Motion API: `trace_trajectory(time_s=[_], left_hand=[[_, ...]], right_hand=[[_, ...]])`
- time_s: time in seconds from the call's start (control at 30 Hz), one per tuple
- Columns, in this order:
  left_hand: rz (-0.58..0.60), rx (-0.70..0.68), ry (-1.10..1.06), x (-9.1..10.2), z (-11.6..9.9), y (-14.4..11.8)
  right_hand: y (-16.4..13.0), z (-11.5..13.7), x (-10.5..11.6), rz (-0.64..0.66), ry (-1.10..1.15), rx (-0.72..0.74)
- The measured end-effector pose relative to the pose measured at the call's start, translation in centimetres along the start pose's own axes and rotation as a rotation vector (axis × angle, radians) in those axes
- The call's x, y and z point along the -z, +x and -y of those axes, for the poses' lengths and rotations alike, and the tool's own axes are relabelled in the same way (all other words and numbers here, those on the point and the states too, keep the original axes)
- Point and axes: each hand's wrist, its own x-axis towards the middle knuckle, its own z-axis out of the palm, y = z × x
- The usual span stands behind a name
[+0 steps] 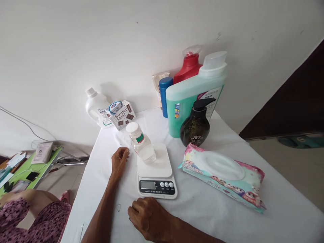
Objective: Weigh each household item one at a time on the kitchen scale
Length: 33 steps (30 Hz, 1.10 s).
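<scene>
Your left hand [119, 161] rests on the table [202, 209], fingers loosely curled and holding nothing, just beside the small clear bottle [141, 143] at its 3 o'clock. That bottle has a white cap and holds clear liquid; it stands on the scale [155, 170]. Your right hand [149, 217] lies as a loose fist, empty, at the scale's 6 o'clock, close to its display.

At the scale's 1 o'clock stand a dark pump bottle [195, 125], a large jug of green liquid [194, 98], a red bottle [188, 65] and a blue can [165, 96]. At 11 o'clock sit a white jug [95, 104] and a box [123, 115]. A pack of wipes [222, 177] lies at 3 o'clock.

The table is covered in white, against a white wall. Its near side between your hands and the wipes is open; its left edge drops to the floor.
</scene>
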Motion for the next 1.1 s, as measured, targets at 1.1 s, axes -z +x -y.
trace_trajectory(time_s=[1.1], left_hand=[[-0.545,0.000,0.333,6.3,-2.3,9.0]], right_hand=[[1.2,-1.5,-7.4,-0.288,-0.128,0.038]])
